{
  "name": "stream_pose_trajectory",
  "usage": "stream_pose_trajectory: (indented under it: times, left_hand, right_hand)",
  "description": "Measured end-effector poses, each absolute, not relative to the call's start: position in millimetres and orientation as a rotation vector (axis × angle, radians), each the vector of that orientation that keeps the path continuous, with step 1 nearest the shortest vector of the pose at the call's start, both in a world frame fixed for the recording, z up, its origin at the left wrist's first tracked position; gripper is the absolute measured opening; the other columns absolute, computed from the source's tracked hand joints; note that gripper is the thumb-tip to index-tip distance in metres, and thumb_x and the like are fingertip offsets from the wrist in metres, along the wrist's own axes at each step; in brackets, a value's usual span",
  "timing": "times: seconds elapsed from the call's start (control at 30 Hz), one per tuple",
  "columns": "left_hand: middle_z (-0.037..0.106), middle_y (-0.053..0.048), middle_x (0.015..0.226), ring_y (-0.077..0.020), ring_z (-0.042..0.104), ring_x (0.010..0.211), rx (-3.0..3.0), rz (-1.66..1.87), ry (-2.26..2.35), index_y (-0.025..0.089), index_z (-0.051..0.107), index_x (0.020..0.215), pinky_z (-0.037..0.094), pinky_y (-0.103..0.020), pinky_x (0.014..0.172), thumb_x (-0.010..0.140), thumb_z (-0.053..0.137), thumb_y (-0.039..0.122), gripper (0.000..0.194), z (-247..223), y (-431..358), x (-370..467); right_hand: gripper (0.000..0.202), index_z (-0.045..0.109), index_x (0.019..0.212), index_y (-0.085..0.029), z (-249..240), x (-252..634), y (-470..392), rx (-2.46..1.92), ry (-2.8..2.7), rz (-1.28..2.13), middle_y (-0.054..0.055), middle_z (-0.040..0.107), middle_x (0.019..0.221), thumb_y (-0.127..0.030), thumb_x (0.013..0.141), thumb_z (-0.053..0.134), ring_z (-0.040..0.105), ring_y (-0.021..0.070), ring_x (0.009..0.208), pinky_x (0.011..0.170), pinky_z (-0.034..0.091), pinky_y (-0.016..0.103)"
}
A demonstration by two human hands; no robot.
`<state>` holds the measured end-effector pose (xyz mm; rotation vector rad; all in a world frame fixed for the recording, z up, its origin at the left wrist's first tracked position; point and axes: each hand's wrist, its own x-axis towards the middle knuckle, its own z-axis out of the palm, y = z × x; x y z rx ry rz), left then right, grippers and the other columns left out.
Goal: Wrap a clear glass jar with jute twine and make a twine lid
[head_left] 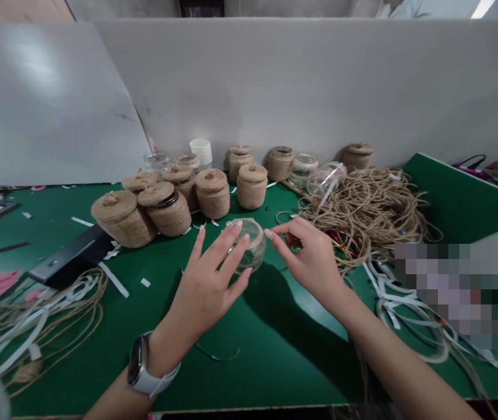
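Note:
A small clear glass jar (255,252) is near the middle of the green table. My left hand (211,274), with a watch at its wrist, rests over the jar's left side, fingers on the rim and thumb against the near side. A pale band shows along part of the jar's rim. Just right of the rim, my right hand (308,248) is closed, thumb and forefinger pinched together; what lies between them is too small to make out.
Several twine-wrapped jars with lids (211,195) stand behind and to the left. A heap of jute twine (375,204) lies at right, beside bare glass jars (304,169). White strips (393,297), a black box (72,256) and a stack of white cups (200,150) surround the workspace.

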<state>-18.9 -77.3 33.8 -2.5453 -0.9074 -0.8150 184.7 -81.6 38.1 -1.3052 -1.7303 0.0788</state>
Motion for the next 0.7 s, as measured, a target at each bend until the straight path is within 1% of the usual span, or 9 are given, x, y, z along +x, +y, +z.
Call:
stream_pose_trajectory:
  times: [0.1,0.2,0.27,0.3,0.37,0.4,0.47,0.6,0.7]
  left_hand:
    - [0.051,-0.017,0.143,-0.0296,0.051,0.130,-2.495,-0.814,-0.936,0.012,0.053,0.130,0.022,-0.062,0.116,0.093,0.053,0.022,0.039,39,-81,-15]
    - [0.055,-0.016,0.139,-0.0305,0.052,0.129,-2.404,-0.856,-0.955,0.010,0.051,0.132,0.017,-0.062,0.117,0.092,0.054,0.022,0.042,44,-86,-6]
    - [0.057,-0.015,0.137,-0.0315,0.052,0.128,-2.396,-0.861,-0.953,0.008,0.050,0.134,0.021,-0.061,0.116,0.092,0.054,0.026,0.046,44,-89,3]
    - [0.058,-0.015,0.136,-0.0316,0.053,0.127,-2.419,-0.856,-0.955,0.007,0.050,0.134,0.026,-0.059,0.115,0.093,0.054,0.028,0.046,43,-90,6]
    - [0.059,-0.016,0.135,-0.0316,0.055,0.126,-2.466,-0.877,-0.979,0.006,0.053,0.130,0.034,-0.057,0.112,0.094,0.053,0.031,0.045,40,-90,11]
    - [0.060,-0.016,0.134,-0.0314,0.055,0.126,-2.484,-0.897,-0.991,0.006,0.054,0.129,0.036,-0.056,0.111,0.094,0.052,0.031,0.043,39,-89,13]
    - [0.061,-0.016,0.133,-0.0306,0.054,0.127,-2.528,-0.950,-0.993,0.007,0.054,0.127,0.035,-0.057,0.111,0.094,0.052,0.028,0.040,37,-86,12]
    - [0.064,-0.012,0.129,-0.0282,0.051,0.130,-2.654,-1.011,-0.910,0.011,0.056,0.119,0.028,-0.059,0.115,0.093,0.052,0.020,0.028,36,-78,7]
    - [0.065,-0.012,0.128,-0.0286,0.049,0.133,-2.632,-1.015,-0.832,0.012,0.057,0.114,0.026,-0.060,0.115,0.092,0.052,0.016,0.023,34,-75,7]
  right_hand:
    - [0.015,0.065,0.078,-0.018,39,185,-85,-1.312,-1.716,0.072,0.000,0.054,0.067,-0.023,0.091,0.058,0.051,0.0135,0.062,0.058,0.039,0.026]
    - [0.014,0.065,0.080,-0.018,38,184,-91,-1.305,-1.701,0.081,0.000,0.055,0.068,-0.024,0.091,0.059,0.052,0.0132,0.062,0.059,0.040,0.025]
    - [0.012,0.066,0.082,-0.018,38,185,-94,-1.304,-1.703,0.102,0.000,0.056,0.070,-0.023,0.091,0.059,0.052,0.0131,0.063,0.059,0.040,0.025]
    - [0.012,0.067,0.083,-0.018,38,185,-96,-1.305,-1.703,0.118,0.000,0.057,0.070,-0.024,0.090,0.060,0.052,0.0129,0.062,0.059,0.040,0.025]
    - [0.012,0.068,0.085,-0.018,38,187,-98,-1.309,-1.692,0.156,0.000,0.057,0.070,-0.025,0.091,0.060,0.051,0.0123,0.060,0.057,0.040,0.025]
    - [0.012,0.068,0.085,-0.018,39,188,-98,-1.311,-1.680,0.170,-0.001,0.057,0.069,-0.025,0.090,0.060,0.050,0.0120,0.059,0.057,0.040,0.025]
    - [0.012,0.068,0.083,-0.018,40,191,-99,-1.311,-1.651,0.178,-0.002,0.055,0.065,-0.027,0.090,0.062,0.048,0.0116,0.056,0.055,0.039,0.025]
    - [0.012,0.069,0.081,-0.020,42,196,-98,-1.310,-1.619,0.165,-0.003,0.054,0.063,-0.028,0.088,0.064,0.047,0.0117,0.055,0.053,0.037,0.025]
    - [0.012,0.069,0.081,-0.021,43,197,-98,-1.316,-1.611,0.166,-0.003,0.053,0.063,-0.029,0.088,0.063,0.046,0.0117,0.055,0.053,0.037,0.025]
